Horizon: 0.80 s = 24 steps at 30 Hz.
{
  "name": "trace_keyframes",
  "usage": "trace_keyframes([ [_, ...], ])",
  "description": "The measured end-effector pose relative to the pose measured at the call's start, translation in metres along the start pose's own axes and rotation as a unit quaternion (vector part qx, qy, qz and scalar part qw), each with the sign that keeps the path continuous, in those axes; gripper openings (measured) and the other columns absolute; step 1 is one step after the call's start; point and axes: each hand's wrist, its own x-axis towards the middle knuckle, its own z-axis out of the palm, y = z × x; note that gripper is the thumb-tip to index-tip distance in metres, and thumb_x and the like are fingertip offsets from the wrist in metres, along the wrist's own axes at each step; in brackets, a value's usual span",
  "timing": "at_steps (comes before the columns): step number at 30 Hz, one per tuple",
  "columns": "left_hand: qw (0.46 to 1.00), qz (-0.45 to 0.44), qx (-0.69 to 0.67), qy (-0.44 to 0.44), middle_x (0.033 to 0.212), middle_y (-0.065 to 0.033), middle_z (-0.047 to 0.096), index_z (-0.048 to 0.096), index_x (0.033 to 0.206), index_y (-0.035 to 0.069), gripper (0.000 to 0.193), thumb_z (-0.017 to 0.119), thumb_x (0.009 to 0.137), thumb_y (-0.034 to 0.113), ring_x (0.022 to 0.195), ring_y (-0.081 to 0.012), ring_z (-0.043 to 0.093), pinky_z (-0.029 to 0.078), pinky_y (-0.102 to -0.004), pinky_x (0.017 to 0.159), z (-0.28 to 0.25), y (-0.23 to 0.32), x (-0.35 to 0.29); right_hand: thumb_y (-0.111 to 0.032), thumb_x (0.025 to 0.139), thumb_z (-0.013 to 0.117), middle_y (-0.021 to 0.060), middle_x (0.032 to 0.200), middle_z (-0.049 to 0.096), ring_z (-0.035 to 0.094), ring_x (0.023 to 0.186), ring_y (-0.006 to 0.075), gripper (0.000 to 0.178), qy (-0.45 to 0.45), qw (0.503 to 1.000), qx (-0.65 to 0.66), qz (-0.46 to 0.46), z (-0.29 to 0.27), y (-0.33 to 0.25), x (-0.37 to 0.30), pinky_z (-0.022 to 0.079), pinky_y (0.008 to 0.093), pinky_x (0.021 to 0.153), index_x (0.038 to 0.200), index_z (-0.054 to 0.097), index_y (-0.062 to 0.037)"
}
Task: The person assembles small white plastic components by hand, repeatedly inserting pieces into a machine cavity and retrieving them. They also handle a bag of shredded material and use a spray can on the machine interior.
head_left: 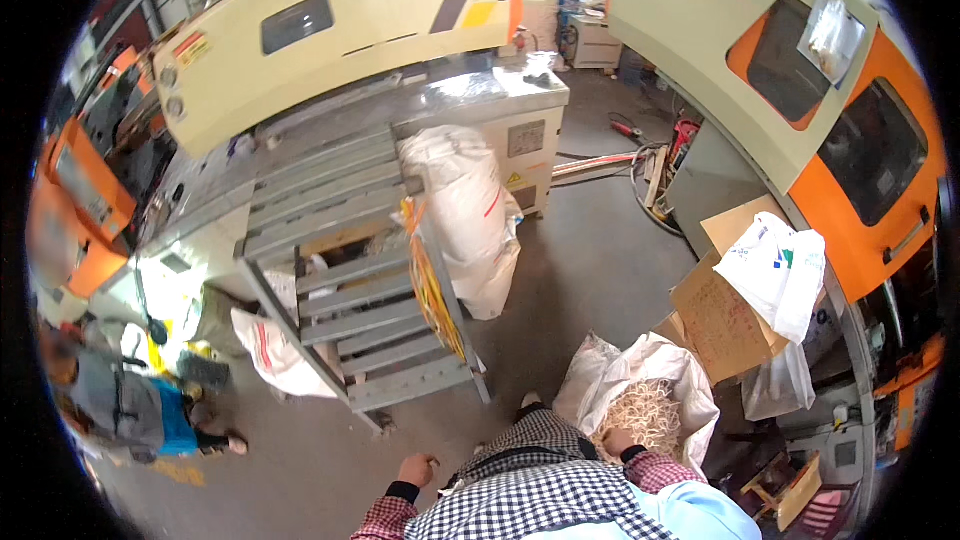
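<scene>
My right hand point(618, 442) reaches into an upright white woven sack point(700, 402) at the lower right. Pale, curly, noodle-like strips point(650, 406) fill the sack. The hand rests at the near left side of the pile; its fingers are hidden among the strips. My left hand point(415, 469) hangs apart from everything, over the floor left of my checkered apron point(530, 500). It holds nothing that I can see; its fingers are loosely bent, with one standing out.
A grey metal rack point(410, 386) with yellow-orange cords point(428, 290) stands ahead, beside a tall white sack point(468, 220). A cardboard box point(715, 315) with a white plastic bag point(775, 270) is right. Large cream-and-orange machines point(400, 0) stand behind. Another person point(130, 405) is at far left.
</scene>
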Motion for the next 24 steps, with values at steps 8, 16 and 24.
trace_keyframes([
  [8,0.989,0.139,0.037,0.028,0.088,-0.0183,0.063,0.066,0.092,0.011,0.022,0.049,0.08,0.008,0.082,-0.036,0.059,0.047,-0.0456,0.075,-0.097,0.112,0.174,-0.024,0.069,0.057,0.0197,0.076,0.064,0.063,0.076,0.0346,0.024,-0.004,0.994,-0.089,-0.068,-0.069,0.051,0.149,0.049,0.0424,0.071,0.073,0.068,-0.0029],
  [16,0.989,0.134,0.048,-0.037,0.09,-0.0208,0.062,0.063,0.101,0.006,0.029,0.051,0.075,0.01,0.089,-0.0362,0.059,0.046,-0.0444,0.079,-0.16,0.27,0.324,-0.01,0.076,0.049,0.0237,0.075,0.057,0.055,0.073,0.0425,0.013,0.294,0.906,0.172,-0.251,-0.359,-0.106,0.372,0.044,0.0486,0.064,0.076,0.056,0.0006],
  [24,0.993,0.108,0.053,0.015,0.088,-0.0183,0.064,0.064,0.1,0.006,0.026,0.052,0.077,0.011,0.083,-0.0364,0.06,0.047,-0.0438,0.074,-0.238,0.332,0.421,-0.013,0.082,0.058,0.0139,0.08,0.064,0.064,0.07,0.0215,0.018,0.142,0.804,0.436,-0.378,-0.627,-0.35,0.476,0.049,0.0327,0.065,0.093,0.057,0.0015],
])
